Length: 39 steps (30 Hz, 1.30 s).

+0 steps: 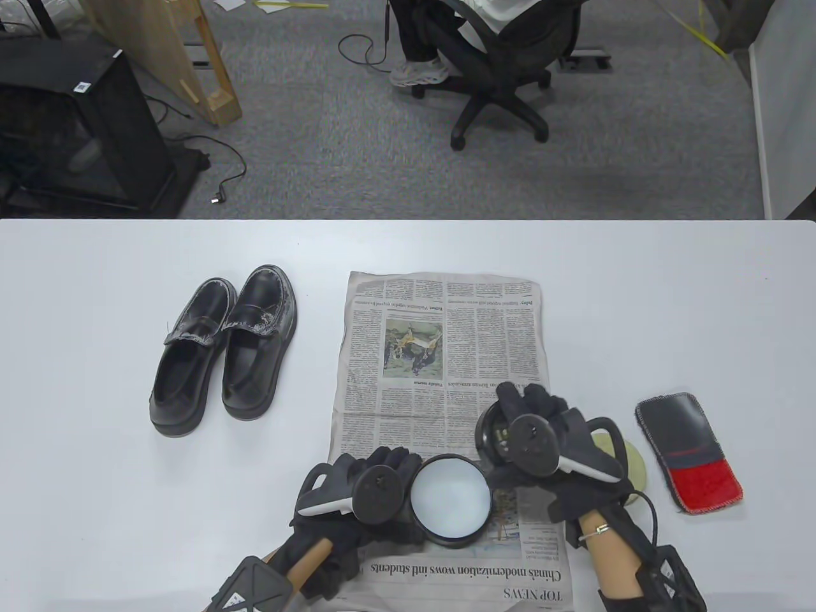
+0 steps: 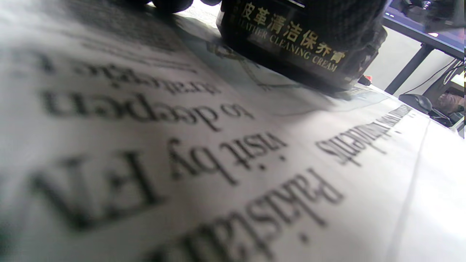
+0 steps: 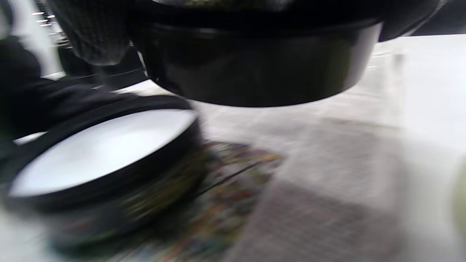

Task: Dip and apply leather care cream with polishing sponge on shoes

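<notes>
On the tabletop [image 1: 95, 287], a newspaper [image 1: 446, 331] carries an open cream jar [image 1: 450, 498] at 6 o'clock, the left hand [image 1: 357, 497] gripping its side. The right hand [image 1: 542, 446], at the jar's 2 o'clock, holds the black lid [image 1: 492, 435] lifted clear. Shoes [image 1: 223, 347] lie at 10 o'clock, well apart.

Overhead table view; low wrist views (both near cream jar [image 1: 450, 500])

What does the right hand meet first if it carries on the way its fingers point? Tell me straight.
The right hand, gripping the lid, points up the table over the newspaper. Beyond the lid that line shows only newsprint, then bare table. The shoes lie well left of it. Height above the paper is unclear.
</notes>
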Each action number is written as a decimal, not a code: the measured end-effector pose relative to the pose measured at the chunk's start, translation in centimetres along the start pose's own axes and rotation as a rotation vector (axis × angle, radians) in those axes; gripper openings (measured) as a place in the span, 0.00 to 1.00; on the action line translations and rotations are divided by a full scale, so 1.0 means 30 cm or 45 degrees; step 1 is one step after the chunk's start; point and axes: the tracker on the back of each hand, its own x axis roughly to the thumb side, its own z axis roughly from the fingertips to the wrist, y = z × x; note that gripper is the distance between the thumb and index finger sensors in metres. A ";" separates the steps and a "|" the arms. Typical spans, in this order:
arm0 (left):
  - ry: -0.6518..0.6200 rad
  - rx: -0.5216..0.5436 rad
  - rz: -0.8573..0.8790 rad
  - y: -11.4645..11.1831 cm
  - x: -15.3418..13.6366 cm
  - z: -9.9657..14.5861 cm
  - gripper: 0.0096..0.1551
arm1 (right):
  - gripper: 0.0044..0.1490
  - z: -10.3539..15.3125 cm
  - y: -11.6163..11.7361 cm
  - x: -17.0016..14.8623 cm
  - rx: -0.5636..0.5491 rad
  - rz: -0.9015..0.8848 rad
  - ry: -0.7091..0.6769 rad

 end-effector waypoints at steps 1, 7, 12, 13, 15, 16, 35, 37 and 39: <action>0.003 0.000 0.001 0.000 0.000 0.000 0.66 | 0.83 0.009 0.016 0.041 0.010 0.030 -0.042; 0.013 -0.004 -0.005 -0.003 0.002 0.001 0.66 | 0.83 0.000 0.087 0.180 0.055 0.146 -0.169; 0.013 -0.008 -0.009 -0.003 0.004 -0.001 0.66 | 0.81 -0.041 0.109 0.239 0.103 0.178 -0.221; 0.014 -0.008 -0.010 -0.003 0.004 -0.001 0.66 | 0.81 -0.044 0.115 0.247 0.097 0.232 -0.201; 0.014 -0.010 -0.010 -0.004 0.004 -0.001 0.66 | 0.81 -0.051 0.123 0.254 0.110 0.262 -0.201; 0.014 -0.011 -0.010 -0.004 0.005 -0.001 0.66 | 0.80 -0.051 0.126 0.254 0.109 0.252 -0.200; 0.039 -0.015 -0.002 -0.004 0.003 -0.002 0.63 | 0.70 -0.022 0.144 0.254 0.071 0.206 -0.178; 0.043 -0.016 -0.002 -0.004 0.003 -0.001 0.63 | 0.71 -0.027 0.153 0.239 0.090 0.130 -0.197; 0.046 -0.018 -0.007 -0.004 0.003 -0.001 0.63 | 0.71 -0.034 0.169 0.229 0.118 0.156 -0.178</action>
